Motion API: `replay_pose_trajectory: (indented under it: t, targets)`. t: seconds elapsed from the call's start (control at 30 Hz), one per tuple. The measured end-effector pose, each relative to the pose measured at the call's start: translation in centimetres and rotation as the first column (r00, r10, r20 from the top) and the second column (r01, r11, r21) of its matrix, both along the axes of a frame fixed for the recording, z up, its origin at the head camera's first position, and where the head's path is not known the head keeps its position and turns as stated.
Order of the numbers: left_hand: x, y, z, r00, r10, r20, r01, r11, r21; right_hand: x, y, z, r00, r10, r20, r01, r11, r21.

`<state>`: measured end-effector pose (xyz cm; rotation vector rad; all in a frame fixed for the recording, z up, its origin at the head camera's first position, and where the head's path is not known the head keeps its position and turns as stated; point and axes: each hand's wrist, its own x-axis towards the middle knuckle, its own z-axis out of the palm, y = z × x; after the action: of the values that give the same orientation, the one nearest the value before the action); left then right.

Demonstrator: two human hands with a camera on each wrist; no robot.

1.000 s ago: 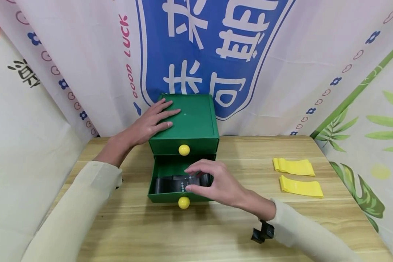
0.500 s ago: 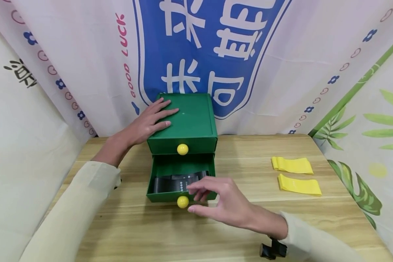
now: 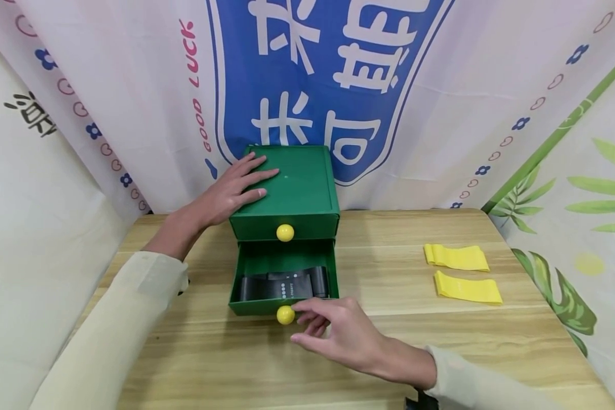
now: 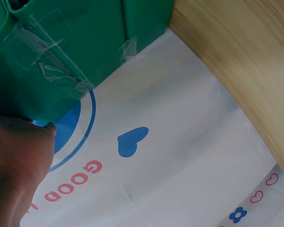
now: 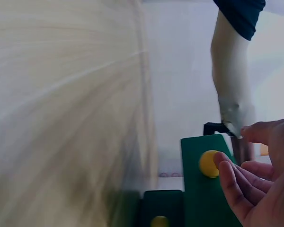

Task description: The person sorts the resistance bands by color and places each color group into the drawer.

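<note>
A green two-drawer box stands at the back of the table, its lower drawer pulled out and its upper one closed. My left hand rests on the box top with fingers spread. Inside the lower drawer lie black stretch bands with white print. My right hand is just in front of that drawer, beside its yellow ball knob. The index fingertip is right at the knob, while the thumb stays apart from it and nothing is between them. In the right wrist view the fingers overlap the yellow knob.
Two folded yellow bands lie on the wooden table to the right. A second yellow knob sits on the upper drawer. Behind the box hangs a printed curtain. Clear tape shows on the box's side.
My right hand has moved out of the lower drawer, toward me and down to its knob. The black bands stay in the drawer. My left hand keeps its place on the box.
</note>
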<state>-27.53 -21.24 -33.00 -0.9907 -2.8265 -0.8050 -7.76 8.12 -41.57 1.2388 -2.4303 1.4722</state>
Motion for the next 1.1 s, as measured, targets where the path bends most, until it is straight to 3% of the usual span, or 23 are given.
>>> replay_pose_trajectory:
  t: [0.27, 0.57, 0.87, 1.1]
  targets:
    - [-0.1, 0.0, -0.2, 1.000, -0.007, 0.001, 0.007, 1.000, 0.010, -0.2, -0.7, -2.4, 0.999, -0.043, -0.021, 0.043, 0.999, -0.017]
    - [0.0, -0.1, -0.2, 1.000, -0.005, 0.003, 0.005, 1.000, 0.015, -0.4, -1.8, -4.2, 0.997, -0.065, -0.044, 0.059, 0.990, -0.131]
    - [0.0, -0.1, -0.1, 1.000, -0.003, 0.001, 0.003, 1.000, 0.009, -0.8, -2.3, -4.5, 0.990, -0.115, -0.077, 0.101, 0.981, -0.163]
    - [0.1, -0.1, -0.2, 1.000, -0.006, 0.004, 0.006, 1.000, 0.013, -1.6, -2.1, -4.2, 0.991, -0.122, -0.046, 0.115, 0.983, -0.144]
